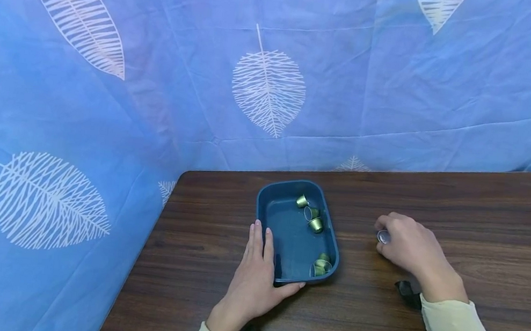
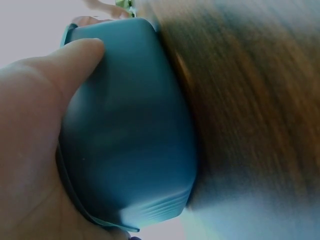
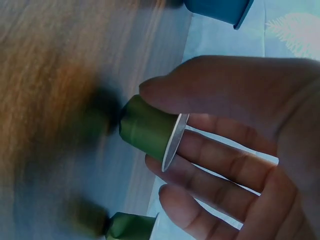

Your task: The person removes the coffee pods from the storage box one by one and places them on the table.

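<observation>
A blue rectangular tray [image 1: 287, 192] stands on the table with several green coffee capsules [image 1: 316, 225] lying inside along its right side. My left hand [image 1: 254, 288] rests against its near left corner, fingers stretched along the left wall and thumb along the near wall. The left wrist view shows that thumb [image 2: 82, 57] on the tray's outer wall [image 2: 135, 115]. To the right of the tray, my right hand [image 1: 412, 245] pinches one green coffee capsule [image 3: 150, 125] between thumb and fingers, its silvery lid toward the palm. Another green capsule [image 3: 131, 226] stands on the table below that hand.
The dark wooden table [image 1: 375, 322] ends at a blue cloth backdrop [image 1: 332, 86] with white leaf prints behind and on the left. A dark strap-like piece [image 1: 408, 295] shows at the right wrist.
</observation>
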The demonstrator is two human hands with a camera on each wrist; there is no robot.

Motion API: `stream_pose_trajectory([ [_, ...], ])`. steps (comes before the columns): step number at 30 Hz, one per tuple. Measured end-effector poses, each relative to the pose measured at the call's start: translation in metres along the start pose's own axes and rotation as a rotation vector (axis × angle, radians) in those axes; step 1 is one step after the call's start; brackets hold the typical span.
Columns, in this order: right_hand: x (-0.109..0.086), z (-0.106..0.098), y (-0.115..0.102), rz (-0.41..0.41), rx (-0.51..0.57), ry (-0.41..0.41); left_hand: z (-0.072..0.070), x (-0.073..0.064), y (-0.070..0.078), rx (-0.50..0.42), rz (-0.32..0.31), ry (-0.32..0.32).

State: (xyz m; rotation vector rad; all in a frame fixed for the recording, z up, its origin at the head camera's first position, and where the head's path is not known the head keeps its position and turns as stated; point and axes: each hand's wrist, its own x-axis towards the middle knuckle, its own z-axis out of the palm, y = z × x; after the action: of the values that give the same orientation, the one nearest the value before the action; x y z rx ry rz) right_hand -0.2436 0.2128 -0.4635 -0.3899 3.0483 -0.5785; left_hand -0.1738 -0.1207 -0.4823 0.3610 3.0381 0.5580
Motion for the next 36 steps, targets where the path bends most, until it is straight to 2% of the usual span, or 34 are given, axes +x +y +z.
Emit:
stream_pose_trajectory([
  [3,0.0,0.005,-0.002,-0.007,0.002,-0.003,0.0,-0.003,-0.001,0.001,-0.011,-0.003],
  [10,0.0,0.011,-0.002,-0.025,-0.035,0.052,-0.001,-0.005,-0.003,-0.004,-0.003,-0.002],
  [16,0.0,0.011,0.0,-0.003,-0.036,0.037,0.0,-0.004,-0.001,0.005,-0.002,-0.008],
  [30,0.006,-0.004,0.002,-0.004,-0.072,0.083,0.0,0.004,0.004,-0.02,-0.01,0.003],
  [36,0.002,-0.013,-0.012,-0.032,-0.062,0.146,0.001,0.005,0.003,-0.009,-0.009,0.006],
])
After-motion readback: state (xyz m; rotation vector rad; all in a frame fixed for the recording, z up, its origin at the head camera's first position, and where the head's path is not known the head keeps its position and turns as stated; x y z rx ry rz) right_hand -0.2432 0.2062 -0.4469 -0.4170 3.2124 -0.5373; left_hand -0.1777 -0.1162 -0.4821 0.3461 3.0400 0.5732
